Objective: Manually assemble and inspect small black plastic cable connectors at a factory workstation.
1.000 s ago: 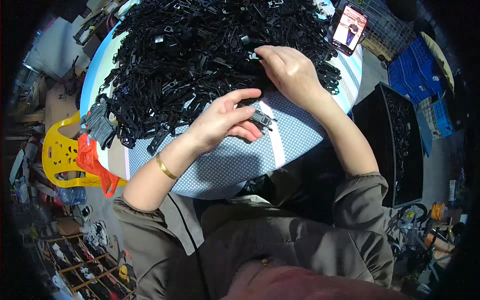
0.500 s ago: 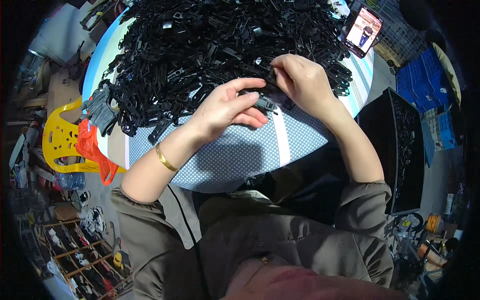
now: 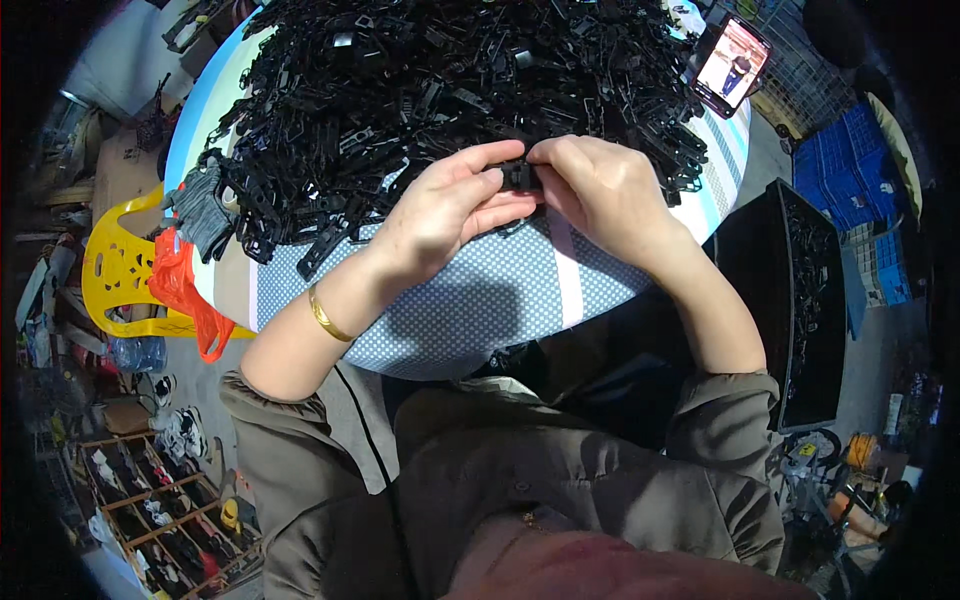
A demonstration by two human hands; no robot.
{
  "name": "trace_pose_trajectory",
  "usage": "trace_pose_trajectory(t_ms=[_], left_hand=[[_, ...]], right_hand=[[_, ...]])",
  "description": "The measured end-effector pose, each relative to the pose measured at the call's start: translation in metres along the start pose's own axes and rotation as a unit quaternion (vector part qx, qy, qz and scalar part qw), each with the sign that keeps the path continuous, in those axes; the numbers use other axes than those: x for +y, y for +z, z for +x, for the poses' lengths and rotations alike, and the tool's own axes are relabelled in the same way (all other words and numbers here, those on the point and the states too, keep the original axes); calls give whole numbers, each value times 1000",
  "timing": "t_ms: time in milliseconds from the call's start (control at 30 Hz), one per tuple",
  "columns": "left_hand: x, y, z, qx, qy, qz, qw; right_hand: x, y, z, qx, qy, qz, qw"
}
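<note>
Your left hand (image 3: 435,205) has its thumb and fingers clamped on a small black piece (image 3: 517,177), held up over the near edge of the table (image 3: 450,350), just in front of the pile (image 3: 420,70). That grip probably leaves the right end of the piece free for your other fingers. Your right hand (image 3: 605,190) meets that end, thumb and forefinger drawn together; I cannot tell whether they pinch this piece or a smaller part, since the contact is hidden.

The pile of black parts covers the far portion of the table, likely so that parts lie within reach while the patterned cloth (image 3: 395,335) along the near edge gives your hands room. The phone (image 3: 732,68) stands tilted at the far right edge, its screen turned your way, presumably for viewing. A grey cloth bundle (image 3: 203,215) lies at the left edge, beside the parts, apart from your hands.
</note>
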State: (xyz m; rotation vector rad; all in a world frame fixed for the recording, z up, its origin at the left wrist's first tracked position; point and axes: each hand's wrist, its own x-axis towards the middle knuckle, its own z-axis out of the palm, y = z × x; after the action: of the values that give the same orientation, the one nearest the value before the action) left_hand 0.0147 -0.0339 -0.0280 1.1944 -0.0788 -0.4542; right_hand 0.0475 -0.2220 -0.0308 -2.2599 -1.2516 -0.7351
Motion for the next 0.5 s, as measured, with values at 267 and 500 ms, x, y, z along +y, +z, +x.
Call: trace_pose_trajectory(t_ms=[267, 500], left_hand=[[-2, 2, -3, 6, 14, 0, 1000], [-7, -1, -1, -7, 51, 63, 997]], right_hand=[[-3, -9, 4, 10, -54, -68, 996], [-6, -13, 1, -22, -46, -88, 995]])
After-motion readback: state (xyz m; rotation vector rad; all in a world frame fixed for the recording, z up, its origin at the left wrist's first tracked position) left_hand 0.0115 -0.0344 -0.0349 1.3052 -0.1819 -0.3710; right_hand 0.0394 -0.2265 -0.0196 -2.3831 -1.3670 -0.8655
